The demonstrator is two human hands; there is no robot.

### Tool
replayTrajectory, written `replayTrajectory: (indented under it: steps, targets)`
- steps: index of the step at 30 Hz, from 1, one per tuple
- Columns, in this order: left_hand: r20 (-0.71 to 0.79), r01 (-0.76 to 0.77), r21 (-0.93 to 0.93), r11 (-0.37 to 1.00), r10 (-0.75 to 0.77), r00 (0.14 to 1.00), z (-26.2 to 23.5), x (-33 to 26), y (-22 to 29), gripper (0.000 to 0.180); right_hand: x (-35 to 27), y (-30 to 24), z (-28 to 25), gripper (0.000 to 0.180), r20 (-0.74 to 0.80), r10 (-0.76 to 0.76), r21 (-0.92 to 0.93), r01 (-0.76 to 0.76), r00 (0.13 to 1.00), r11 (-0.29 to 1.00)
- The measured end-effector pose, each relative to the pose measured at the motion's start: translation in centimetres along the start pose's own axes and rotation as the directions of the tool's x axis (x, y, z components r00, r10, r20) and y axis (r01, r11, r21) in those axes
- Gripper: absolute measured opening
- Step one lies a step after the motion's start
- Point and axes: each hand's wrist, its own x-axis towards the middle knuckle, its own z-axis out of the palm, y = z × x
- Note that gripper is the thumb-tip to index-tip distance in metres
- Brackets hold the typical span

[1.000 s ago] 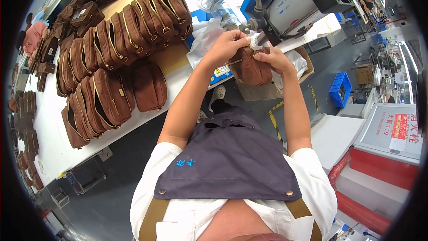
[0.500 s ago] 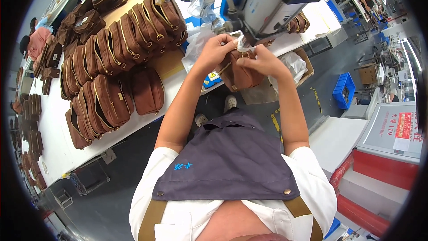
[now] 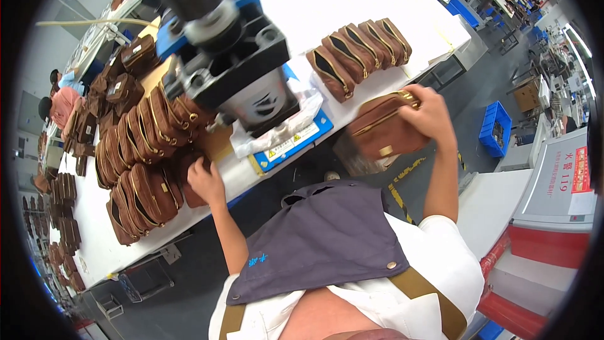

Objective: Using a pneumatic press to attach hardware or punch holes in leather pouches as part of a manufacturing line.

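My right hand [image 3: 428, 113] is closed round the zipped top end of a brown pouch bag [image 3: 387, 129] with gold trim. It holds the bag up in front of the table edge, slightly blurred by motion. My left hand [image 3: 206, 181] has its fingers curled at the upper edge of another brown bag [image 3: 193, 196], the last in the near row on the left; the hand hides part of that bag. Between my hands stands a pneumatic press [image 3: 251, 94] with a blue base plate [image 3: 308, 145] and crumpled white plastic wrapped about it.
Tight rows of brown bags [image 3: 148, 192] line the left of the white table [image 3: 390, 0]. A shorter row of open-zipped bags [image 3: 358, 53] stands to the right of the press. A blue crate [image 3: 495, 127] sits on the floor at the right. Another person [image 3: 65, 104] is far left.
My hands have parted from under the press. The right one has carried its bag rightward; the left has moved over to the left row of bags. My view has shifted to the right.
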Motion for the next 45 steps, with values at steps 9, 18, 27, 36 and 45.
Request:
replayTrajectory:
  steps: [9, 18, 27, 36, 45]
  targets:
    - [0.152, 0.139, 0.279, 0.95, -0.186, 0.971, 2.7, -6.1, -2.3, 0.056, 14.2, 20.5, -1.3, 0.052, -0.478, 0.181, -0.158, -0.287, 0.859, 0.945]
    - [0.125, 0.141, 0.245, 0.959, -0.176, 0.976, 2.7, -6.5, -3.4, 0.054, 18.3, 29.2, 11.4, 0.06, -0.383, 0.222, -0.062, -0.264, 0.897, 0.962]
    - [0.094, 0.033, 0.251, 0.967, -0.058, 0.994, 1.0, -5.5, -3.9, 0.044, 14.6, 21.1, 12.0, 0.035, -0.483, 0.179, 0.077, -0.162, 0.857, 0.984]
    - [0.022, 0.375, -0.243, 0.895, -0.381, 0.924, -6.1, -1.4, -2.7, 0.02, 3.9, -1.3, 25.4, 0.021, -0.181, -0.526, 0.312, 0.556, 0.831, 0.77]
    - [-0.08, 0.268, -0.028, 0.963, -0.27, 0.96, -6.1, -3.1, -5.2, 0.018, 6.1, -1.1, 37.8, 0.016, 0.567, -0.552, 0.483, 0.296, 0.611, 0.824]
